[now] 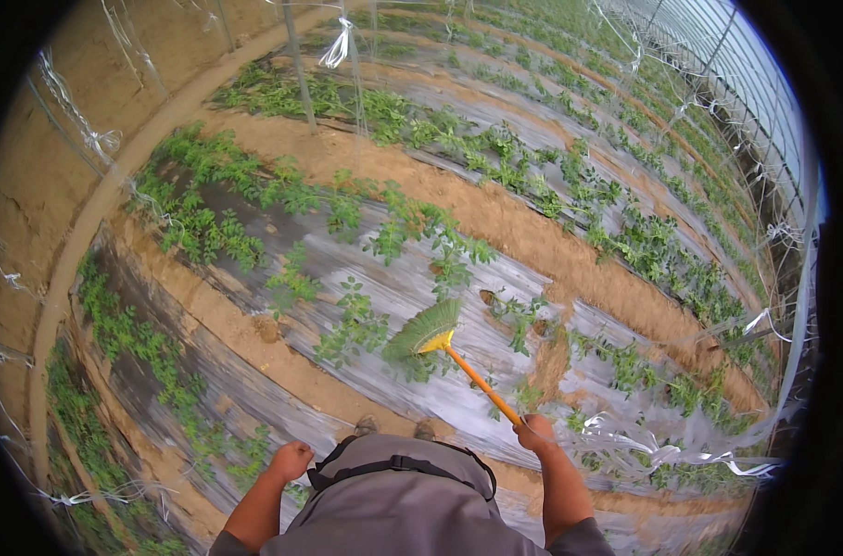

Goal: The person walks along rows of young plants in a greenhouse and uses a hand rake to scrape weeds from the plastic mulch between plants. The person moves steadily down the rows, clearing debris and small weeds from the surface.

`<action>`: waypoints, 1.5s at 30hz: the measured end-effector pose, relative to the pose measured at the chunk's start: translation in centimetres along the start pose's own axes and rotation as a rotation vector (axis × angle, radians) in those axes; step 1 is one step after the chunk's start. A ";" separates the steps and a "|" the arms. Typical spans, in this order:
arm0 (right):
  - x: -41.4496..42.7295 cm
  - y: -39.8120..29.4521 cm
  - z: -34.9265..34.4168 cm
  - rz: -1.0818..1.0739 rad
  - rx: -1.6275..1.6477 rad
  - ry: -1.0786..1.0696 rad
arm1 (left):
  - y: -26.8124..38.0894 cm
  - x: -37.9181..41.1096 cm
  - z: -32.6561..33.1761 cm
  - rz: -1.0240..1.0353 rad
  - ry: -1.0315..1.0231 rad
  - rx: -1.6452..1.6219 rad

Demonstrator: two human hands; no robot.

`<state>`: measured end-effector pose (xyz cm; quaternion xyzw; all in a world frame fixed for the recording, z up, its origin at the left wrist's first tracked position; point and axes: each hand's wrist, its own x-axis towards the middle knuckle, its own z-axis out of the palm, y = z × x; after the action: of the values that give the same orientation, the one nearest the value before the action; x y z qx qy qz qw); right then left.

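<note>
My right hand (534,432) grips the orange handle of a small broom (487,389) with a yellow neck and fanned green bristles. The bristles (425,328) hang over a young tomato-like plant (421,365) and partly cover it; whether they touch its leaves I cannot tell. My left hand (293,460) is curled loosely beside my waist, with nothing visible in it. Left of the bristles another leafy plant (354,323) stands in the bed, which is covered with plastic mulch film (352,260).
My shoes (367,424) stand in a bare soil furrow (303,375). White twine (661,452) hangs close to my right forearm, and more twine (338,45) hangs ahead. A thin post (299,76) rises among the rows. A soil path (91,215) curves along the left beside an earthen wall (18,167).
</note>
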<state>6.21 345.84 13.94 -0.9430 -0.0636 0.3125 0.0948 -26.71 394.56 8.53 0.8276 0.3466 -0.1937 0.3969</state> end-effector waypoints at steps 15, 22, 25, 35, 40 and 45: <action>-5.0 -2.4 -7.6 0.072 -0.215 0.033 | -7.0 -7.6 3.0 0.048 -0.130 0.397; 2.2 -9.3 -11.3 -0.101 -0.345 -0.025 | -6.6 -6.2 4.3 0.085 0.059 0.213; 5.2 -13.7 -12.5 -0.161 -0.388 0.011 | -8.9 -6.0 5.9 0.060 0.116 0.136; 19.1 -12.6 -7.8 -0.009 0.206 -0.070 | -7.7 -15.0 9.4 -0.058 0.277 -0.048; 23.2 -7.7 -3.8 0.343 0.810 -0.211 | -10.1 -17.4 10.6 -0.310 -0.003 0.171; 21.4 -5.9 -2.5 0.500 0.912 -0.227 | -9.7 -18.7 9.9 -0.304 0.035 0.096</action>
<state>24.39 355.05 4.84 -0.7526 0.2956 0.4215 0.4105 -46.99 383.23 8.57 0.7869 0.4651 -0.2534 0.3166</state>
